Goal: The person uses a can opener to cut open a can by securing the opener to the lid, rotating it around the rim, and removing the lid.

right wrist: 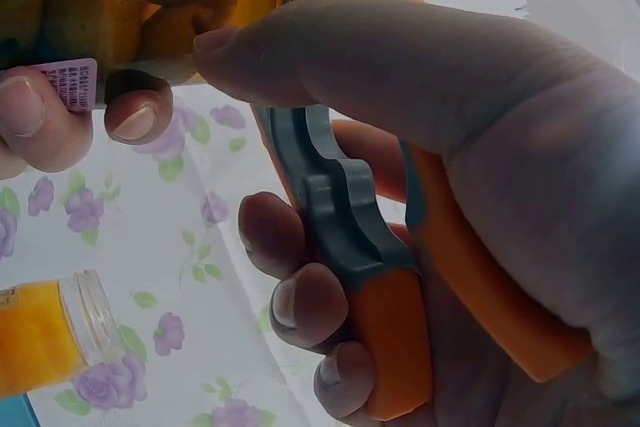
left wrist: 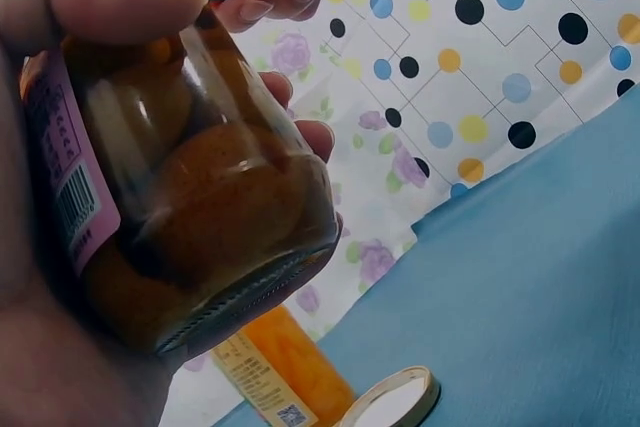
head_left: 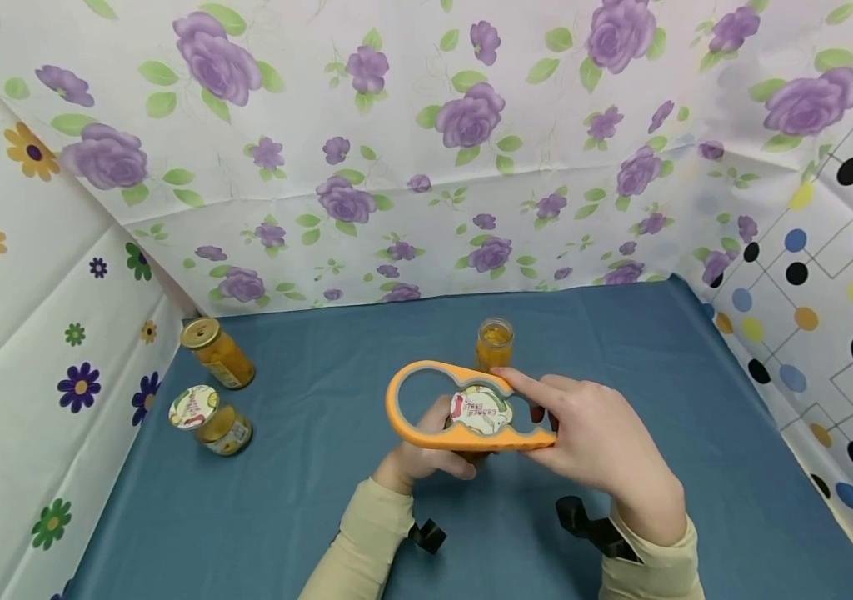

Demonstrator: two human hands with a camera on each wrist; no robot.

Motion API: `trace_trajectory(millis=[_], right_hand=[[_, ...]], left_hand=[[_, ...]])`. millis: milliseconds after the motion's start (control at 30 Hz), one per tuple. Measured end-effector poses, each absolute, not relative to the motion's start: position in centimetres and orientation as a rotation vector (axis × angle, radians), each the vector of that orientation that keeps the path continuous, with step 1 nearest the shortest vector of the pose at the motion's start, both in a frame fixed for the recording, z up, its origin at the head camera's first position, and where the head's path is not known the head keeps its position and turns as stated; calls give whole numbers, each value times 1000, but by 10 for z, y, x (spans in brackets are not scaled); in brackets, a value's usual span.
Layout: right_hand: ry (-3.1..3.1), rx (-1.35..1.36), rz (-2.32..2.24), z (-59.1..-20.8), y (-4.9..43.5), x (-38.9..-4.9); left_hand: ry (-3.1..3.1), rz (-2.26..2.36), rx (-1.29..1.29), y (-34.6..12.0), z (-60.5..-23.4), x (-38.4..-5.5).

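In the head view my left hand [head_left: 421,460] grips a glass jar [left wrist: 220,197] with brown, rounded contents and a pink label. Its printed lid [head_left: 481,409] faces up through an orange jar opener [head_left: 394,404], whose grey toothed inner edges lie on both sides of the lid. My right hand [head_left: 602,429] holds the opener's two handles [right wrist: 390,347]; the right wrist view shows its fingers curled around them and its thumb against the jar near the neck. Just beyond the hands stands a jar of orange fruit [head_left: 495,343] without a lid.
At the left of the blue cloth [head_left: 306,517] are a gold-lidded jar [head_left: 218,352] and a jar with a printed lid [head_left: 212,419]. A loose lid [left wrist: 395,402] lies beside the lidless jar in the left wrist view. Patterned sheets [head_left: 411,183] surround the table.
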State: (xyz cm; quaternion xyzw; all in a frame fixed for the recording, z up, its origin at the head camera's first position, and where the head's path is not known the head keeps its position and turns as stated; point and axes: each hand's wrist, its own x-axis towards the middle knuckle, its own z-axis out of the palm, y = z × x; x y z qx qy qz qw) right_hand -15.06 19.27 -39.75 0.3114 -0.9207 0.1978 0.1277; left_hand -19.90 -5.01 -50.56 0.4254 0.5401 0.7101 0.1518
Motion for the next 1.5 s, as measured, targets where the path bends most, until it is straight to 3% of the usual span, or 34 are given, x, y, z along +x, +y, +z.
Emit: trace_trajectory(millis=[433, 833, 1500], right_hand=[[-2614, 915, 547, -395, 196, -150], [-2440, 699, 710, -389, 198, -146], [-2316, 411, 914, -388, 210, -144]], left_hand=[[1502, 2018, 1217, -51, -509, -201], [1741, 2078, 1181, -55, -508, -203], [2292, 2250, 463, -70, -505, -220]])
